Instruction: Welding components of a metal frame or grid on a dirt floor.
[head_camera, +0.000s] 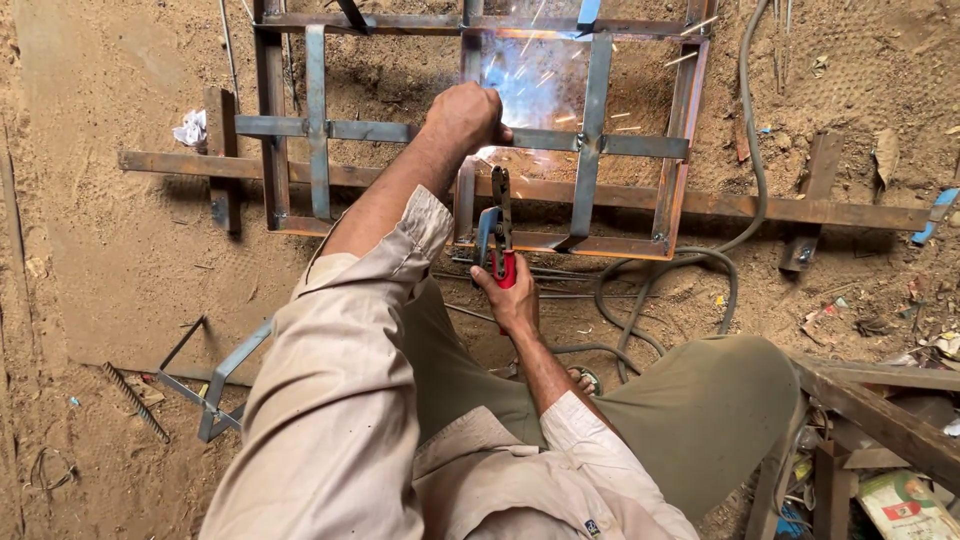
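A crumpled pale green printed bag (903, 505) with a red patch is lying in the lower right corner, under rusty steel bars (880, 415).

Soft, even daylight lit the sandy ground (120, 250), and shadows lay close under the steel frame (590, 150). A blue-white welding arc (520, 85) blew out to glare, haze and sparks. Focus stayed sharp; the edges bowed slightly.
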